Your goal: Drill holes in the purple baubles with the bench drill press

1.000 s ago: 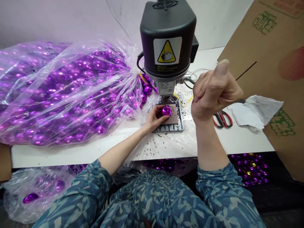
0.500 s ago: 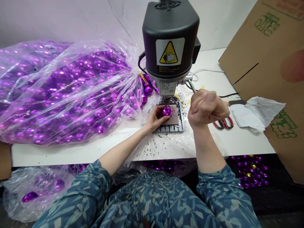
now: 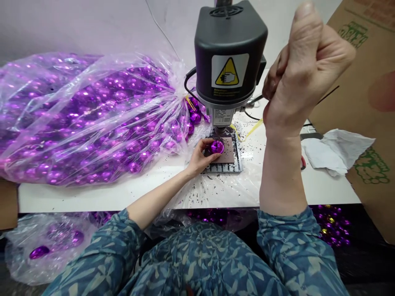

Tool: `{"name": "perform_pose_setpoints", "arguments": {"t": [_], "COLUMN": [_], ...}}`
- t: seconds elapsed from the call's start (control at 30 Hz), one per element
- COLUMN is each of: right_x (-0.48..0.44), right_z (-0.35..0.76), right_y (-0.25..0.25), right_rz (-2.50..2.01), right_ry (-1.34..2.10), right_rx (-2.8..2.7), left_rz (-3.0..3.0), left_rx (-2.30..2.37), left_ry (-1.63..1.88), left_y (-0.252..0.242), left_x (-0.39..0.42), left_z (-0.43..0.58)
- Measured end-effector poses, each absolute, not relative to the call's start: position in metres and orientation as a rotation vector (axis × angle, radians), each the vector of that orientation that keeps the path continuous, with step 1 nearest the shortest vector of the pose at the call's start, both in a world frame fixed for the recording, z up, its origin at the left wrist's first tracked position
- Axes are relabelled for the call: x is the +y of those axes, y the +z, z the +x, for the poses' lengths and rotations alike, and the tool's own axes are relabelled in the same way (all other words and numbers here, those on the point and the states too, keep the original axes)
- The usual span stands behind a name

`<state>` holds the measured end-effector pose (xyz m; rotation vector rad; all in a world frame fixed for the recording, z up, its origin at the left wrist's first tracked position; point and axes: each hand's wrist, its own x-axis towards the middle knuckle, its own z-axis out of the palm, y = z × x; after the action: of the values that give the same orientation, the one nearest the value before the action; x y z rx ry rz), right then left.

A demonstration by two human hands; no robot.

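A shiny purple ball (image 3: pixel 217 146) rests on a brown square pad on the base plate (image 3: pixel 228 168) of a black drill press (image 3: pixel 230 45). My left hand (image 3: pixel 200 157) pinches the ball from its left side, fingers behind and thumb in front. Raised to the right of the machine, my right hand (image 3: pixel 300 70) is closed round the end of the metal lever (image 3: pixel 256 99). The drill head hangs just behind and above the ball. Dark shavings lie around the plate.
A large clear bag of purple balls (image 3: pixel 92 119) fills the left of the table (image 3: pixel 123 197). Crumpled white paper (image 3: pixel 336 152) lies at the right beside a cardboard box (image 3: pixel 370 123). Red-handled scissors are partly hidden by my right forearm. A yellow strip (image 3: pixel 254 129) lies behind the plate.
My right hand has risen with the lever and moved right, now covering most of the scissors. My left hand still holds the ball in nearly the same place. The view has shifted slightly.
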<state>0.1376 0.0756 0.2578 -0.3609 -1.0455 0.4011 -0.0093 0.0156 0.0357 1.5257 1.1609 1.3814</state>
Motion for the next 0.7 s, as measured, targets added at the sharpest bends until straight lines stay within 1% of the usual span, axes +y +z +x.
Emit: {"name": "perform_pose_setpoints", "arguments": {"t": [0.13, 0.23, 0.3, 0.37, 0.43, 0.47, 0.53, 0.6, 0.7], "right_x": [0.071, 0.07, 0.07, 0.071, 0.072, 0.072, 0.072, 0.071, 0.07], "right_z": [0.139, 0.14, 0.139, 0.139, 0.139, 0.139, 0.139, 0.139, 0.139], "right_y": [0.257, 0.257, 0.257, 0.257, 0.257, 0.257, 0.257, 0.258, 0.258], "right_rz": [-0.356, -0.387, -0.382, -0.36, -0.349, -0.354, -0.367, -0.375, -0.37], "right_ry": [0.338, 0.348, 0.361, 0.36, 0.357, 0.362, 0.366, 0.367, 0.368], "right_rx": [-1.078, -1.084, -1.082, -1.072, -1.062, -1.058, -1.051, -1.055, -1.06], "left_rz": [1.621, 1.85, 2.052, 2.273, 2.504, 2.598, 2.693, 2.659, 2.504], "left_rx": [1.146, 0.973, 0.752, 0.561, 0.468, 0.441, 0.423, 0.505, 0.92], "left_ry": [1.389, 1.248, 0.99, 0.661, 0.383, 0.313, 0.299, 0.422, 0.661], "left_y": [0.047, 0.062, 0.071, 0.076, 0.077, 0.075, 0.073, 0.072, 0.077], "left_x": [-0.003, -0.036, -0.065, -0.094, -0.117, -0.125, -0.128, -0.112, -0.054], "left_z": [-0.02, -0.027, -0.03, -0.03, -0.03, -0.03, -0.032, -0.035, -0.043]}}
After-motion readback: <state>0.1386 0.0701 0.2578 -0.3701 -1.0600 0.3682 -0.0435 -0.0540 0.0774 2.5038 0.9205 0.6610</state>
